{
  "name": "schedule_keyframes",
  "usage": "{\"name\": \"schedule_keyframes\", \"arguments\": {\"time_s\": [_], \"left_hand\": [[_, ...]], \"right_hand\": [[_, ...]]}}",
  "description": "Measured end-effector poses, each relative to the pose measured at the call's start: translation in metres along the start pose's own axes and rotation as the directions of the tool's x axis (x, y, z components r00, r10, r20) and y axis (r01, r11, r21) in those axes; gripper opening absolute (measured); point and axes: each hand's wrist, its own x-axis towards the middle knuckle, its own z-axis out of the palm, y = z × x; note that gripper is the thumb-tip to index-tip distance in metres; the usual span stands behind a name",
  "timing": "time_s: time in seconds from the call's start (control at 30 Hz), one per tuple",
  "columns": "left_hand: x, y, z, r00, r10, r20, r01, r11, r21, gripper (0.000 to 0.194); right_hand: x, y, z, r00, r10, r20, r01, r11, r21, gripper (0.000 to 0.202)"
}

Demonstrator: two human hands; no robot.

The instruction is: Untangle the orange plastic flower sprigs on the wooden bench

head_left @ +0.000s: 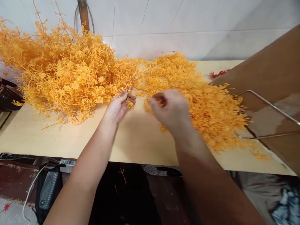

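Observation:
A tall heap of orange branching plastic pieces [75, 72] fills the left of the table. My left hand [120, 105] is at its right edge, its fingers curled round a small orange piece [130, 104]. A flatter orange pile [208, 109] spreads over the right side. My right hand [171, 107], slightly blurred, is at the left edge of that flatter pile with thumb and fingers bent toward each other; what it holds, if anything, cannot be made out.
The pale wooden table [145, 137] meets a tiled wall. A large brown cardboard box [269, 72] with a bent metal wire [274, 106] stands at the right. Red pieces [219, 73] lie beside it. A dark container [9, 97] is at the far left.

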Motion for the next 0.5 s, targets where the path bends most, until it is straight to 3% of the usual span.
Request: {"name": "schedule_keyframes", "arguments": {"time_s": [0.1, 0.2, 0.27, 0.37, 0.5], "left_hand": [[-0.001, -0.001, 0.002, 1.0, 0.007, -0.015, -0.007, 1.0, 0.027, 0.014], [0.0, -0.001, 0.003, 0.998, 0.006, -0.062, -0.006, 1.0, -0.008, 0.017], [0.003, 0.0, 0.0, 0.997, -0.024, -0.071, 0.02, 0.998, -0.062, 0.02], [0.005, 0.001, -0.004, 0.992, -0.125, -0.036, 0.119, 0.985, -0.122, 0.025], [0.005, 0.001, -0.005, 0.976, -0.218, 0.01, 0.218, 0.976, 0.001, 0.025]], "right_hand": [[-0.007, -0.03, 0.021, 0.98, -0.091, 0.176, 0.081, 0.995, 0.063, 0.026], [-0.01, -0.044, 0.031, 0.964, -0.11, 0.243, 0.105, 0.994, 0.035, 0.019], [-0.014, -0.045, 0.032, 0.936, -0.194, 0.295, 0.181, 0.981, 0.072, 0.02], [-0.02, -0.042, 0.028, 0.852, -0.384, 0.356, 0.341, 0.923, 0.179, 0.021], [-0.029, -0.038, 0.02, 0.802, -0.483, 0.353, 0.403, 0.872, 0.277, 0.019]]}}
